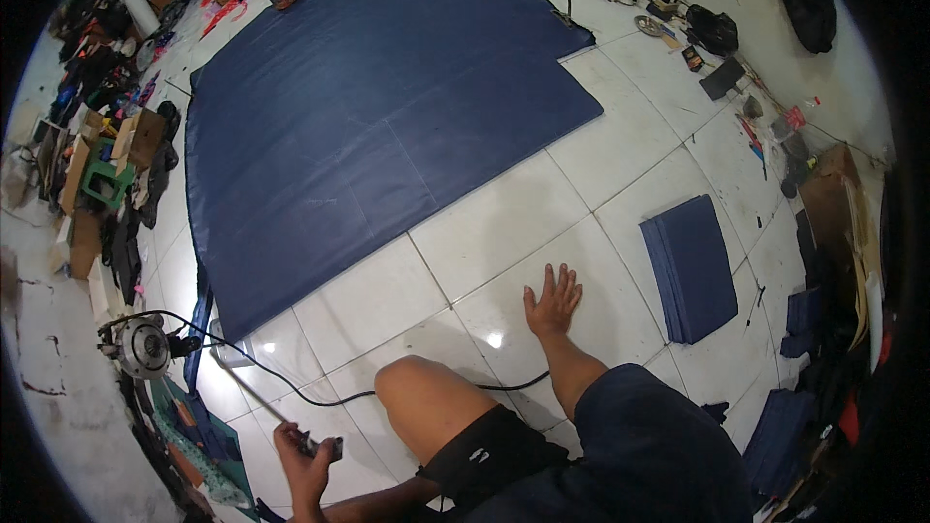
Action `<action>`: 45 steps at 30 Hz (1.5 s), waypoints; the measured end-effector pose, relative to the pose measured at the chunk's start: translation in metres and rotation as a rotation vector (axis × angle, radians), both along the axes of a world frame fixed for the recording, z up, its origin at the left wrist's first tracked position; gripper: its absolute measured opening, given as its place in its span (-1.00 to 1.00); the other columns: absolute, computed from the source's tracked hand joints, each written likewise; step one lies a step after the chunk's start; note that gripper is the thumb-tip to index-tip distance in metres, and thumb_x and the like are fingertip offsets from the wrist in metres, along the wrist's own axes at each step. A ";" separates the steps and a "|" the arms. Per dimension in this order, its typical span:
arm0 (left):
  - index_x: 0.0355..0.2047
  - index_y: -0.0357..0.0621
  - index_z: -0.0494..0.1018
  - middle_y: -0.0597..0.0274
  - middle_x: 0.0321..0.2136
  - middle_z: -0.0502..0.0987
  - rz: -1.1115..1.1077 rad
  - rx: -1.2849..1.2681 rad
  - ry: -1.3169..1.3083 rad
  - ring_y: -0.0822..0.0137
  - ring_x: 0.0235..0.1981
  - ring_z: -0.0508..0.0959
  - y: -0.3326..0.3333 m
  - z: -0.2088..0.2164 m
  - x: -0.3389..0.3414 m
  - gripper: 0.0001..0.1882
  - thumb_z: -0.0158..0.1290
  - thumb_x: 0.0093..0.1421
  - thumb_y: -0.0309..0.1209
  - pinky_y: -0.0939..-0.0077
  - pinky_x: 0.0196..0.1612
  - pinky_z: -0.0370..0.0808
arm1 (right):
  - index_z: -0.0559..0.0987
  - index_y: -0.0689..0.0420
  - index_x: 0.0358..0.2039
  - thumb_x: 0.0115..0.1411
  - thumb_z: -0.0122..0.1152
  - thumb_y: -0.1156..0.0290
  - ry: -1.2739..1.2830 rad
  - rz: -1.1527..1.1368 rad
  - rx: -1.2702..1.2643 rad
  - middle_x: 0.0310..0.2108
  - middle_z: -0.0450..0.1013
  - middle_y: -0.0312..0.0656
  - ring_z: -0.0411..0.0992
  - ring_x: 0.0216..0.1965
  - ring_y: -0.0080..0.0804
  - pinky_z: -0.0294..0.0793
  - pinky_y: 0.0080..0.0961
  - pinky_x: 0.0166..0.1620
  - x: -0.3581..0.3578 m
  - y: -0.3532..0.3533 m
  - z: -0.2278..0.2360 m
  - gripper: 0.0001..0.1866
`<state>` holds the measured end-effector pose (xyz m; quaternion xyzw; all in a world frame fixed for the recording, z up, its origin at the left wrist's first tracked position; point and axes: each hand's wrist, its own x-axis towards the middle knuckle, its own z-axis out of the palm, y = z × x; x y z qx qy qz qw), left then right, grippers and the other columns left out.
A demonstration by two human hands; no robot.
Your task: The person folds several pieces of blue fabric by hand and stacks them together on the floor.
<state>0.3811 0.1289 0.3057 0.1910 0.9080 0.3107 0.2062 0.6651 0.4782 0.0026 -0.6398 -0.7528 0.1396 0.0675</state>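
My left hand [306, 465] is closed around a small dark-cased tool that looks like a tape measure [333, 447]. A thin, pale strip [250, 390] runs from it up and left, toward the near left corner of a large dark blue sheet [378, 126]. That sheet lies spread over the floor, with faint pale lines on its surface. My right hand [555, 300] rests open on the white tiles with its fingers apart, touching no part of the sheet. To its right lies a thick stack of cut dark blue pieces [690, 271].
An electric cutting machine [145, 347] with a round metal body stands at the left; its black cable [291, 387] crosses the floor past my knee. Boxes [145, 140] and scraps line the left wall. Bags [712, 31], tools and more blue pieces [780, 441] lie along the right.
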 end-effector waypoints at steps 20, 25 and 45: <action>0.13 -0.19 0.14 0.21 -0.22 0.32 0.111 -0.031 0.487 0.36 -0.32 0.37 -0.139 0.121 0.009 -0.39 0.22 0.16 -0.48 0.44 -0.25 0.43 | 0.12 0.07 0.38 0.29 0.00 -0.04 -0.061 0.021 0.067 0.41 -0.08 0.04 -0.23 0.44 0.06 -0.30 0.13 0.39 -0.007 -0.001 -0.003 -0.24; 0.13 -0.20 0.15 0.19 -0.25 0.28 0.323 -0.032 0.705 0.36 -0.36 0.34 -0.174 0.131 -0.010 -0.38 0.24 0.16 -0.40 0.38 -0.31 0.46 | 0.14 0.09 0.37 0.28 0.00 -0.06 -0.063 0.016 0.104 0.40 -0.07 0.08 -0.21 0.44 0.08 -0.28 0.14 0.39 0.005 -0.001 -0.003 -0.24; 0.14 -0.31 0.14 -0.12 -0.03 0.31 0.819 0.068 0.586 0.05 -0.11 0.44 -0.215 0.103 -0.027 -0.38 0.19 0.22 -0.32 0.17 -0.14 0.49 | 0.13 0.04 0.38 0.25 0.05 -0.05 -0.039 -0.017 0.022 0.42 -0.08 0.03 -0.26 0.46 0.02 -0.34 0.10 0.41 -0.009 -0.001 -0.001 -0.22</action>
